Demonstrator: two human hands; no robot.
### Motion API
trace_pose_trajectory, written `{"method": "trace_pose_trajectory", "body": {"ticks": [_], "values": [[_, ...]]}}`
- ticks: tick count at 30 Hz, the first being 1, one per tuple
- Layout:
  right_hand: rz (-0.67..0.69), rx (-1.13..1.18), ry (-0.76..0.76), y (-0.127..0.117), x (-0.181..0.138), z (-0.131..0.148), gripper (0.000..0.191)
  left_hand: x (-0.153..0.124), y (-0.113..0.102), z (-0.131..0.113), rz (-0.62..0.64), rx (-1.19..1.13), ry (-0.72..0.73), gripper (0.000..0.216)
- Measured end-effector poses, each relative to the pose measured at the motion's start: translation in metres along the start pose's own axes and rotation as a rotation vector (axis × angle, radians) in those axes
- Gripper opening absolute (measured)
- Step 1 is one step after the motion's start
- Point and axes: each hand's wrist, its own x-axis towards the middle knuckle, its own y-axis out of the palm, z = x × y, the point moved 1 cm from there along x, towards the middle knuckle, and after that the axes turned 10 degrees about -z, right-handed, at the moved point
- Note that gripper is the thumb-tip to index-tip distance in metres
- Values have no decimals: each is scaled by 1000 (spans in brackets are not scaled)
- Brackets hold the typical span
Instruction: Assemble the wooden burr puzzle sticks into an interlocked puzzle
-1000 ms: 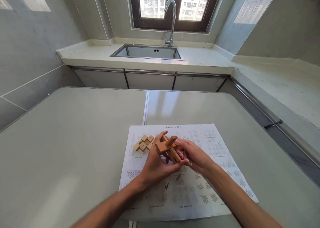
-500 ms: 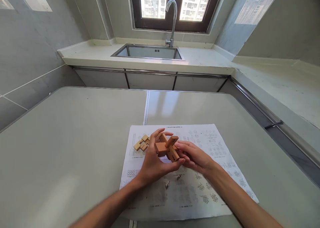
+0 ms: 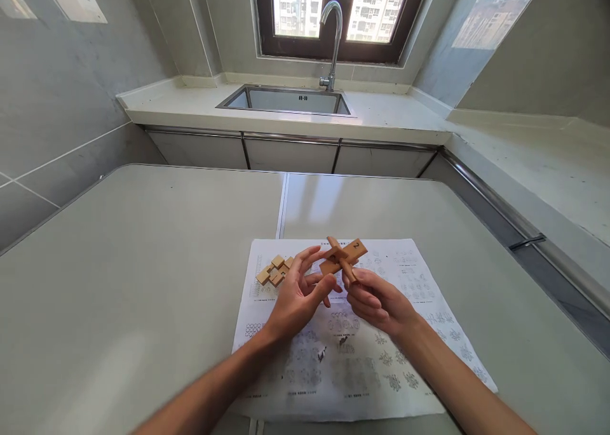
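Note:
A brown wooden burr puzzle (image 3: 355,251) of crossed flat pieces, one marked "2", is held tilted above the printed sheet. My right hand (image 3: 376,298) pinches the lower end of one piece between thumb and fingers. To the left of it, my left hand (image 3: 302,292) is open, thumb and fingers apart, with its fingertips close to the puzzle's left side; whether they touch it I cannot tell. Beyond my left hand, a paler wooden interlocked piece set (image 3: 276,270) lies on the paper sheet (image 3: 400,397), which is covered in small printed diagrams.
The sheet lies on a large pale table (image 3: 143,263) with a seam down its middle. Past the far edge is a counter (image 3: 395,108) with a sink (image 3: 286,110) and a tall faucet (image 3: 337,41) below a window. Another counter runs along the right.
The puzzle has been turned and raised slightly, showing the piece marked "2". My left hand has loosened from it, while my right hand now grips its lower end. The view has shifted slightly.

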Motion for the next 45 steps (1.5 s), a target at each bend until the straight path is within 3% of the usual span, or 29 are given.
{"method": "trace_pose_trajectory", "body": {"ticks": [10, 17, 24, 27, 32, 35, 39, 45], "values": [[-338, 373, -337, -10, 8, 14, 19, -3, -1, 8, 113, 112, 32, 56], [-472, 276, -500, -31, 9, 24, 26, -5, -1, 1, 153, 251, 77, 41], [-522, 339, -535, -39, 7, 33, 24, -5, -4, -10, 186, 331, 156, 26], [-530, 313, -533, -40, 7, 33, 26, 2, -13, -20, 49, 341, 210, 26], [-517, 210, -477, -32, 10, 25, 27, 24, -38, -36, -390, 513, 347, 26], [-491, 105, -422, -22, 11, 19, 28, 36, -50, -40, -463, 629, 358, 28], [-462, -40, -379, -12, 11, 13, 36, 41, -56, -37, -288, 676, 276, 39], [-479, -390, -458, -4, 8, 4, 28, 27, -45, -27, -36, 561, 157, 53]]}}
